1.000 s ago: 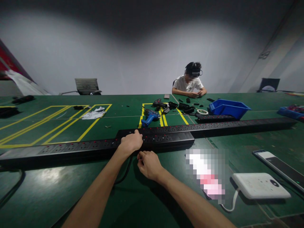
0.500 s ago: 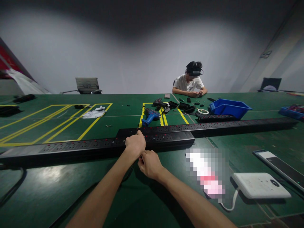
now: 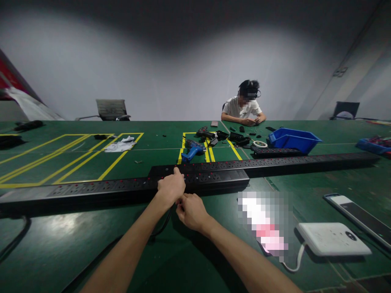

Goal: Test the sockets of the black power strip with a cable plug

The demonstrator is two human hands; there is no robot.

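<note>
Two long black power strips with rows of sockets and small red marks lie on the green table: the nearer power strip (image 3: 106,189) and, behind it, the farther power strip (image 3: 275,163). My left hand (image 3: 171,188) is over the nearer strip, its index finger stretched toward the seam between the two. Its other fingers curl under, hidden from me. Just below and to the right, my right hand (image 3: 192,211) is closed in a pinch at the strip's front side, close to the left hand. Whatever its fingertips hold is hidden. A black cable (image 3: 165,224) runs below my left wrist.
Beyond the strips lie a blue power drill (image 3: 194,150), a dark drill (image 3: 204,132) and a blue bin (image 3: 293,140). To the right are a white power bank (image 3: 334,239), a phone (image 3: 360,215) and a blurred-out item (image 3: 264,226). Another person (image 3: 243,108) sits across the table.
The view has shifted very slightly. My left hand has moved a little left and down, while my right hand stays almost in place. The strips look unmoved.
</note>
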